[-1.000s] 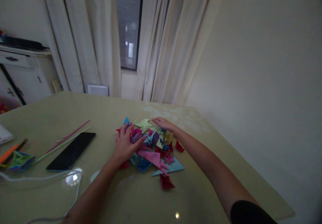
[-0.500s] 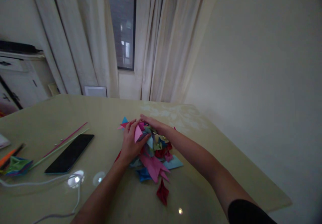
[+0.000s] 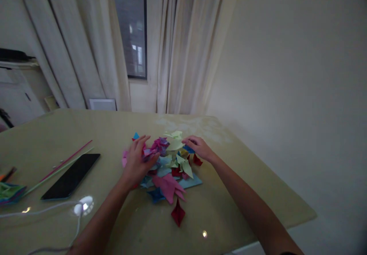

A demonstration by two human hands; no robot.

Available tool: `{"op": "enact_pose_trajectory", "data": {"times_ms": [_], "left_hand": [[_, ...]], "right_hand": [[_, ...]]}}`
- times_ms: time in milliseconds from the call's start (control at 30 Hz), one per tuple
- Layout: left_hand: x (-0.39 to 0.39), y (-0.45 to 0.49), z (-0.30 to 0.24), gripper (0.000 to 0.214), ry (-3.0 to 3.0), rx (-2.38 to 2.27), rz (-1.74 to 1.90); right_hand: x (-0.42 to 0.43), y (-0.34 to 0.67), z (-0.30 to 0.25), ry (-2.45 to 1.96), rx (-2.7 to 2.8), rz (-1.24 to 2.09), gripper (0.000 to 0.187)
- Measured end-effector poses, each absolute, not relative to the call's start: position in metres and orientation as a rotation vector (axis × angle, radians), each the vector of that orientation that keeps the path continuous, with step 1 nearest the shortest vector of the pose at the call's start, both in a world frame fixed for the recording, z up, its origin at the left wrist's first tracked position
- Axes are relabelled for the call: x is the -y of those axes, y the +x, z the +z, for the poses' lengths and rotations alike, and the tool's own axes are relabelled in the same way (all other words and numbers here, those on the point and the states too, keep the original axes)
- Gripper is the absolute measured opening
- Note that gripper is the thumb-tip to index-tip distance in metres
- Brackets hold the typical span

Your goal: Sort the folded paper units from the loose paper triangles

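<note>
A loose pile of folded-paper origami pieces, several of them bird-shaped, lies on the table, with a pink piece (image 3: 168, 186) at the front. My left hand (image 3: 138, 161) rests over the pile's left side, fingers spread, close to pink and purple pieces (image 3: 160, 145). At the far right of the pile, my right hand (image 3: 200, 147) has its fingers pinched at the edge of a pale green origami crane (image 3: 175, 142). Another pale green crane (image 3: 185, 166) lies below it. Nearest me are a dark red piece (image 3: 178, 213) and a blue piece (image 3: 156, 195).
Left of the pile lie a black phone (image 3: 71, 176), a pink stick (image 3: 67, 160) and a light green stick (image 3: 60, 169). A white cable (image 3: 43, 212) curls across the table's near left. Colourful folded paper (image 3: 11, 192) sits at the left edge. A wall borders the right side.
My hands have drawn apart from the top of the pile, the right one moving right. The pale green crane now shows at the right fingertips. The view has shifted slightly rightward.
</note>
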State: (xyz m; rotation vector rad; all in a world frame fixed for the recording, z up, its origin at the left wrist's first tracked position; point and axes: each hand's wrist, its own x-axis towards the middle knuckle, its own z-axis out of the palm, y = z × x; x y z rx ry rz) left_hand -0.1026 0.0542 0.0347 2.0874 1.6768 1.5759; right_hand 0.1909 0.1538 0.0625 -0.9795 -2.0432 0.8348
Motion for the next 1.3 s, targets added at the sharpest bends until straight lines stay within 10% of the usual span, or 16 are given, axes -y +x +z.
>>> {"op": "enact_pose_trajectory", "data": {"times_ms": [567,867,1100,1300], "left_hand": [[0.010,0.002,0.013,0.083,2.720,-1.324,0.397],[-0.053,-0.020,0.020,0.053,2.523,-1.830,0.515],[-0.048,-0.033,0.012,0.030,2.498,-1.874,0.600],[-0.050,-0.052,0.014,0.025,2.499,-2.044,0.749]], "right_hand": [[-0.132,0.252,0.030,-1.087,2.380,0.445,0.056],[-0.123,0.255,0.033,-1.453,2.271,0.158,0.020],[-0.115,0.247,0.034,-1.262,2.384,0.271,0.047],[-0.117,0.253,0.034,-1.440,2.370,0.309,0.015]]}}
